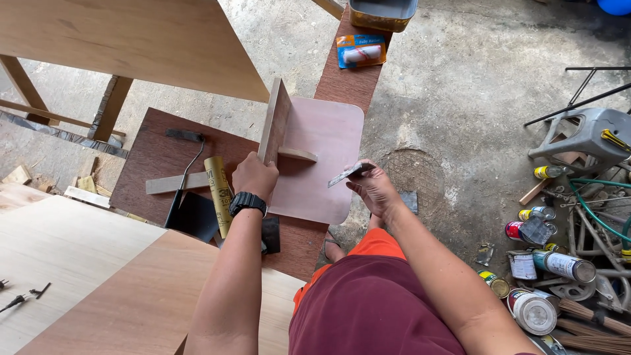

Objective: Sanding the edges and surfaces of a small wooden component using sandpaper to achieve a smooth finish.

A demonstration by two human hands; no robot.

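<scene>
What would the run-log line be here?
left hand: steadies upright brown plywood board | right hand: holds flat metal scraper | surface: pink rounded panel

Floor: you stand on rough grey concrete [460, 79], daylit.
Eleven o'clock: a plywood table [118, 39].
Three to five o'clock: a grey plastic stool [585, 135] and scattered cans [545, 283].
Seven o'clock: pale plywood sheets [59, 263].

At the top centre of the frame lay a flat blister package [361, 50], orange and blue, with a white paint-roller sleeve showing through its clear front; it rested on a long reddish-brown board [347, 79]. Left of centre a yellow cardboard tube [219, 194] with dark print lay on a dark panel. At the lower right stood and lay labelled cans [562, 264], their labels white, yellow and red.
</scene>
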